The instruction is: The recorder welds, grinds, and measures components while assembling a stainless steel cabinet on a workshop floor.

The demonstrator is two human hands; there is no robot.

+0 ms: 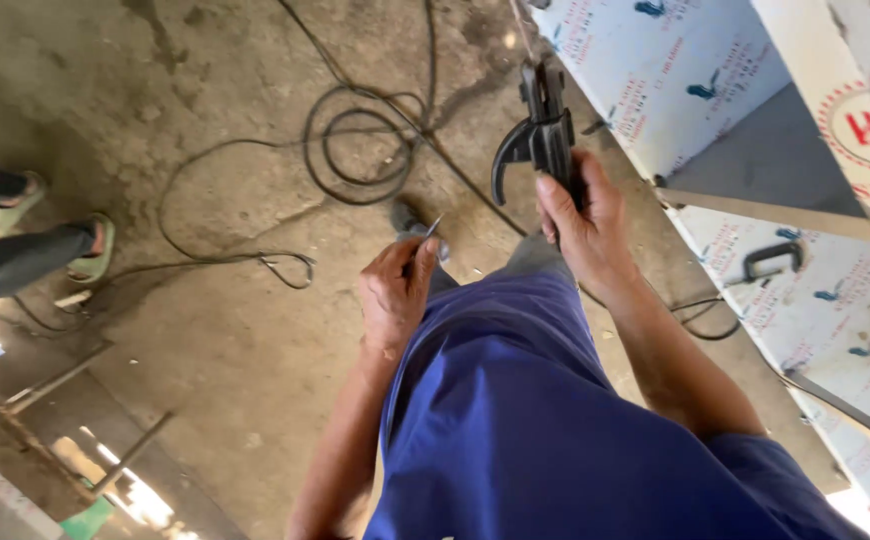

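Head cam: right hand (pixel 583 222) grips one black electrode holder (pixel 540 130), left hand (pixel 395 292) pinches one thin rod (pixel 435 226); white film-wrapped panels (pixel 675 70) with red-blue print sit right.

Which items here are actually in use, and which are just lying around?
In use:
- black clamp-like electrode holder, gripped by the right hand
- thin metal rod, pinched in the left hand

Lying about:
- coiled black cable on the floor
- white printed panels
- black clamp

You wear a blue short-sleeved shirt (pixel 545 420) filling the lower right, grey trousers (pixel 535 255) above it, forearms bare.
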